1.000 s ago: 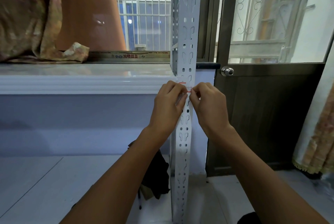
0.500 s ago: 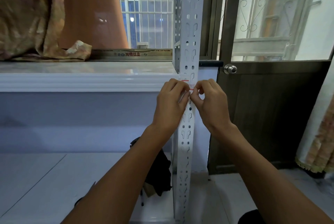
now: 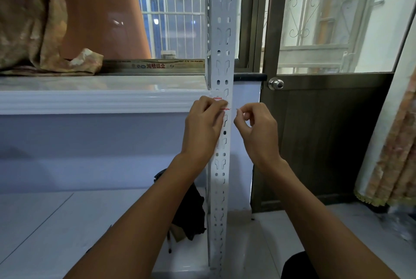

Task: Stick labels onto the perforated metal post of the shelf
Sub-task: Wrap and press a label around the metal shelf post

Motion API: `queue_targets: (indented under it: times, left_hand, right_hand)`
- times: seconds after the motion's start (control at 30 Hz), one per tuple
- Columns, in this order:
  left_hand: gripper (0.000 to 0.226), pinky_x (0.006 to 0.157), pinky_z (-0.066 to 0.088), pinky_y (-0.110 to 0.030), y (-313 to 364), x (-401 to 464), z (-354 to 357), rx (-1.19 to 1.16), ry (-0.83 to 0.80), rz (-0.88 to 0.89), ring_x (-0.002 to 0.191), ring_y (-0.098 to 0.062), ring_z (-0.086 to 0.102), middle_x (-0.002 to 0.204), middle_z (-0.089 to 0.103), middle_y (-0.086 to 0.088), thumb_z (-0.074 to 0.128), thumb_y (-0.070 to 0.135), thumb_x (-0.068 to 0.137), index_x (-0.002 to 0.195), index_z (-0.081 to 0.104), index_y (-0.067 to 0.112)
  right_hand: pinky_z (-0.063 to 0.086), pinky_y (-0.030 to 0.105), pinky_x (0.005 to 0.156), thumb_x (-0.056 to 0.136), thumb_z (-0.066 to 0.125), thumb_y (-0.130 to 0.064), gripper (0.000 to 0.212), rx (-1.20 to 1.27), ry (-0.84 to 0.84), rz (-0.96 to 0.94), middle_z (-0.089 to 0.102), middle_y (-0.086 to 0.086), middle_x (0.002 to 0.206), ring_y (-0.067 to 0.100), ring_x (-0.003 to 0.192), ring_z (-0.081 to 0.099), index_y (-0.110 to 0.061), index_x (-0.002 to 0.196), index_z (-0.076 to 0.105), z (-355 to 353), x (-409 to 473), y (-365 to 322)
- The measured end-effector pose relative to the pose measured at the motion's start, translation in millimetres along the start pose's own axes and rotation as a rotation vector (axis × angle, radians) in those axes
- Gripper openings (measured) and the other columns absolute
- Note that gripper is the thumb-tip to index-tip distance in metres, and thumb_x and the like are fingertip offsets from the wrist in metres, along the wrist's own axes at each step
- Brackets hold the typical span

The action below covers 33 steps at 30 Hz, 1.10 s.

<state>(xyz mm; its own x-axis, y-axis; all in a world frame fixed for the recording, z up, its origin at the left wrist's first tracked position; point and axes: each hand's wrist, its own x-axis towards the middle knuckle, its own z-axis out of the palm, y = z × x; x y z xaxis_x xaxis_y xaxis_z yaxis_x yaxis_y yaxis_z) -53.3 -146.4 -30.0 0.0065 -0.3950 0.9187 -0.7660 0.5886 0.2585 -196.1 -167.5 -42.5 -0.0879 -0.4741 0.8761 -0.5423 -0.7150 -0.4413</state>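
A white perforated metal post (image 3: 221,35) stands upright in the middle of the view. A small white label with red lines (image 3: 222,104) lies on its front face at windowsill height. My left hand (image 3: 203,125) covers the post from the left, its fingertips on the label. My right hand (image 3: 255,129) hangs just right of the post, apart from it, with thumb and forefinger pinched together and the other fingers curled. I see nothing between those fingertips.
A white marble windowsill (image 3: 101,96) runs left of the post, with a patterned curtain (image 3: 33,22) bunched on it. A dark door (image 3: 319,139) with a round knob (image 3: 276,84) stands to the right. A dark bag (image 3: 189,209) lies on the floor behind the post.
My right hand has let go of the label and drawn away to the right of the post. My left hand stays pressed on the label.
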Motion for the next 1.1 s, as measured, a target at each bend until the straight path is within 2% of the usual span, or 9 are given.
queue_targets:
  times: [0.1,0.2,0.3,0.37,0.43,0.6,0.83,1.0,1.1]
  left_hand:
    - [0.020,0.088,0.051,-0.021,1.5,1.1,-0.2,0.003,0.001,0.009,0.105,-0.013,0.061,0.107,0.062,0.001,0.067,0.014,0.096,0.115,0.072,0.013]
    - [0.018,0.085,0.052,-0.022,6.1,3.1,0.2,0.009,0.007,0.007,0.101,-0.013,0.062,0.108,0.062,0.001,0.068,0.018,0.095,0.112,0.073,0.012]
    - [0.016,0.082,0.050,-0.021,8.5,3.5,3.1,0.056,0.019,0.007,0.099,-0.015,0.062,0.107,0.064,-0.002,0.071,0.016,0.093,0.107,0.073,0.011]
    - [0.013,0.079,0.045,-0.019,6.4,2.3,6.1,0.110,0.031,0.044,0.097,-0.017,0.061,0.105,0.065,-0.004,0.071,0.014,0.092,0.104,0.073,0.010]
    - [0.010,0.075,0.045,-0.021,1.4,0.7,9.3,0.156,0.046,0.116,0.095,-0.020,0.061,0.102,0.066,-0.005,0.071,0.013,0.093,0.102,0.074,0.009]
    - [0.009,0.059,0.049,-0.035,-8.6,2.1,11.6,0.234,0.078,0.283,0.078,-0.024,0.058,0.091,0.067,-0.004,0.066,0.006,0.095,0.089,0.073,0.005]
    - [0.012,0.054,0.043,-0.031,-7.0,10.9,7.2,0.323,0.026,0.371,0.067,-0.023,0.052,0.083,0.063,-0.008,0.067,-0.006,0.085,0.079,0.067,0.004]
    - [0.012,0.054,0.042,-0.031,-2.0,12.4,11.5,0.327,0.031,0.368,0.064,-0.022,0.049,0.079,0.059,-0.010,0.065,-0.009,0.082,0.078,0.063,0.002]
    - [0.013,0.055,0.043,-0.034,-1.8,12.0,13.5,0.316,0.027,0.349,0.064,-0.023,0.046,0.079,0.056,-0.011,0.064,-0.009,0.081,0.078,0.061,0.003]
  right_hand:
    - [0.047,0.018,0.062,0.098,0.062,-0.030,0.021,0.019,0.009,0.088,0.058,-0.005,0.077,0.010,0.069,0.055,-0.017,0.081,0.059,1.6,0.7,1.7]
    - [0.051,0.027,0.061,0.101,0.057,-0.034,0.030,0.002,0.003,0.123,0.058,-0.003,0.073,0.013,0.065,0.055,-0.015,0.079,0.058,5.5,-2.9,4.3]
    - [0.057,0.027,0.079,0.103,0.053,-0.013,0.013,-0.015,0.009,0.109,0.066,0.001,0.097,0.011,0.084,0.062,-0.011,0.102,0.066,8.0,-10.0,8.7]
    - [0.055,0.025,0.090,0.099,0.049,0.003,0.027,-0.028,-0.005,0.119,0.067,0.002,0.111,0.010,0.097,0.064,-0.010,0.116,0.066,7.3,-15.7,13.5]
    - [0.055,0.027,0.093,0.098,0.047,0.007,0.032,-0.025,-0.028,0.137,0.068,0.002,0.111,0.011,0.100,0.064,-0.010,0.115,0.068,5.6,-23.5,21.2]
    - [0.057,0.031,0.089,0.098,0.048,0.000,0.026,-0.015,-0.120,0.270,0.070,-0.002,0.100,0.009,0.095,0.065,-0.012,0.104,0.070,7.2,-57.5,55.5]
    - [0.058,0.035,0.086,0.100,0.050,-0.007,0.022,-0.035,-0.280,0.446,0.069,-0.003,0.095,0.008,0.091,0.063,-0.015,0.095,0.070,13.6,-102.0,86.1]
    - [0.059,0.035,0.085,0.100,0.051,-0.008,0.021,-0.057,-0.327,0.456,0.069,-0.005,0.094,0.005,0.090,0.064,-0.017,0.095,0.069,12.7,-110.5,87.5]
    - [0.057,0.028,0.084,0.100,0.052,-0.010,0.019,-0.010,-0.286,0.401,0.069,-0.007,0.096,0.003,0.091,0.063,-0.016,0.099,0.070,10.8,-95.9,71.8]
